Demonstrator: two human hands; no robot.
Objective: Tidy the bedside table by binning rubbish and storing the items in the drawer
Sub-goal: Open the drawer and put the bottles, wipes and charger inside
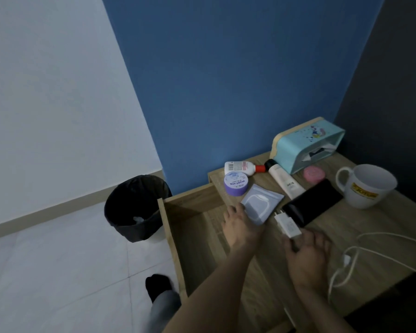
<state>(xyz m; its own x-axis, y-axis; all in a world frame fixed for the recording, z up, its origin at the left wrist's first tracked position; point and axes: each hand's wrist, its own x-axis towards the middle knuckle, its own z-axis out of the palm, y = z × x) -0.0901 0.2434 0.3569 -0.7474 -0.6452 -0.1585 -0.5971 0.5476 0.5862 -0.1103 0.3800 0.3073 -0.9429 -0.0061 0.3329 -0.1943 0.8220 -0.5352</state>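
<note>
Hands first. Left hand is spread flat, fingers apart, fingertips touching the near-left edge of the pouch; nothing gripped. It sits over the drawer, which is pulled open to the left of the worktop and looks empty where visible. Right hand is loosely curled with fingertips at the near end of the charger; some blur, so can't tell whether it is pinching the plug or just touching it.

Key relation: charger's long axis runs from the right hand away and to the left, toward the phone, far end touching or just short of it. Right hand is clearly the nearer one. Its cable trails off right in loops, so lifting the plug will likely drag the cable across the worktop.

Pouch lies just ahead and right of the left hand, partly overhanging the drawer edge; a short pull left should drop it in.

Further out: jar, bottle and tube lying flat, pink tin, tissue box, mug. Bin is on the floor left of the drawer, something white inside.

Judgement: storing phase barely started; nearly everything is on top.
</note>
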